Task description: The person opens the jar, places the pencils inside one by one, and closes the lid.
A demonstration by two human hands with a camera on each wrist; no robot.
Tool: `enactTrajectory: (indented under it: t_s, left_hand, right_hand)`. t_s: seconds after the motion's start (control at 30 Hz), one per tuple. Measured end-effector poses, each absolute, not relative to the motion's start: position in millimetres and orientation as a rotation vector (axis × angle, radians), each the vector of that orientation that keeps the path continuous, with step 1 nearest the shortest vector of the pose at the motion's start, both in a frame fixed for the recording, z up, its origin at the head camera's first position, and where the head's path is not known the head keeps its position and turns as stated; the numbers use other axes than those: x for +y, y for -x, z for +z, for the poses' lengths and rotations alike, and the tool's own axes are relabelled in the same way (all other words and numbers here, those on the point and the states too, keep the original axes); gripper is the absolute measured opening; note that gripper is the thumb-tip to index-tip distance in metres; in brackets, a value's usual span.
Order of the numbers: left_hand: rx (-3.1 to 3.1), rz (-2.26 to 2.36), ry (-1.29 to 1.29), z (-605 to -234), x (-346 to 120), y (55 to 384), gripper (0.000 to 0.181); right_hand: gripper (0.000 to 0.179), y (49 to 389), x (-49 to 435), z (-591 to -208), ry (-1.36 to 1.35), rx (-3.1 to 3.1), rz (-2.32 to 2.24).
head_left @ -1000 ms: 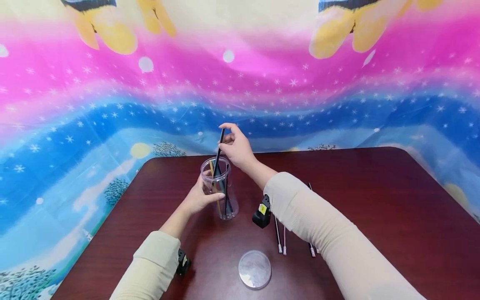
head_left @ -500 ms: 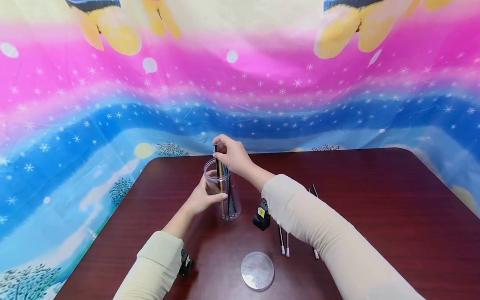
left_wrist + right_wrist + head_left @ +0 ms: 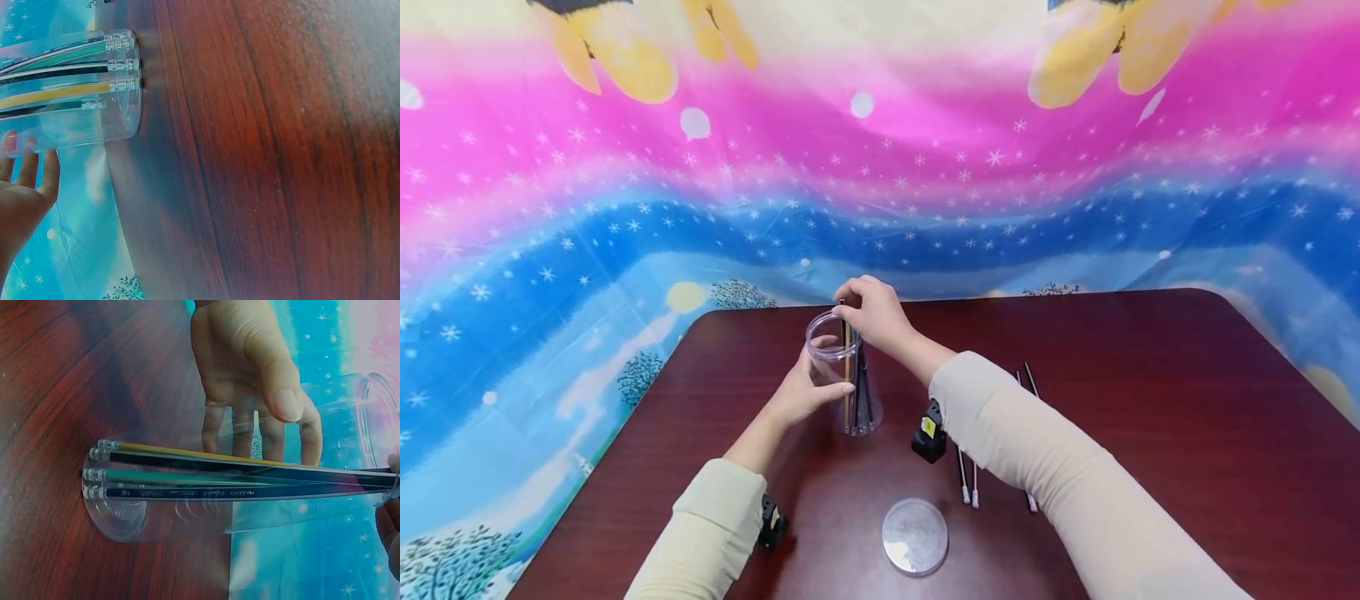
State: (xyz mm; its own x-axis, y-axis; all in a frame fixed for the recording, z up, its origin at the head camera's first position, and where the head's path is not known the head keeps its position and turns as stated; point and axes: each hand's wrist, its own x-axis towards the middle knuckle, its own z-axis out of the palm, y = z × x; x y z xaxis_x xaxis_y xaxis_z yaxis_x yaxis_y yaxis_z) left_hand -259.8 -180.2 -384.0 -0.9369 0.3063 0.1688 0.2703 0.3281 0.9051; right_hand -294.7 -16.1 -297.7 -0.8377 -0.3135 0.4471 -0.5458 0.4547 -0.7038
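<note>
A tall clear plastic jar (image 3: pixel 868 400) stands upright on the table, its top open. My left hand (image 3: pixel 805 390) grips it from the left, thumb on the near side; in the right wrist view that left hand (image 3: pixel 250 362) wraps the wall. Several pencils, among them a yellow pencil (image 3: pixel 62 92), a green pencil (image 3: pixel 144 476) and black ones, stand inside with their eraser ends down. At the rim my right hand (image 3: pixel 876 312) pinches the upper end of a dark pencil (image 3: pixel 843 305). Its fingertips partly hide the pencil tops.
A round clear lid (image 3: pixel 915 537) lies near the table's front. Several pencils lie right of the jar, including a black pencil (image 3: pixel 962 479) and a pink pencil (image 3: pixel 975 486), partly under the right sleeve (image 3: pixel 1000 400). A printed cloth (image 3: pixel 880 167) hangs behind the table.
My right hand has come down toward the jar's rim, lowering the black pencil from well above the opening to mostly inside. The left hand keeps its hold on the jar.
</note>
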Motion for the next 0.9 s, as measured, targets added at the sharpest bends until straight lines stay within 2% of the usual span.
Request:
enactTrajectory:
  t_s: [0.2,0.4,0.57,0.9]
  left_hand:
    - [2.528,1.738,-0.564,-384,-179,259,0.073]
    - [2.519,1.754,-0.541,-383,-177,258,0.073]
    - [2.525,1.748,-0.535,-384,-178,260,0.073]
    - [2.527,1.748,-0.550,-385,-178,261,0.074]
  right_hand:
    - [0.013,294,-16,-300,-0.694,-2.446,1.445]
    - [0.006,294,-14,-303,-0.640,-2.425,1.512]
    - [0.009,296,-14,-306,-0.592,-2.424,1.574]
    - [0.010,298,-22,-315,-0.373,-2.311,1.978]
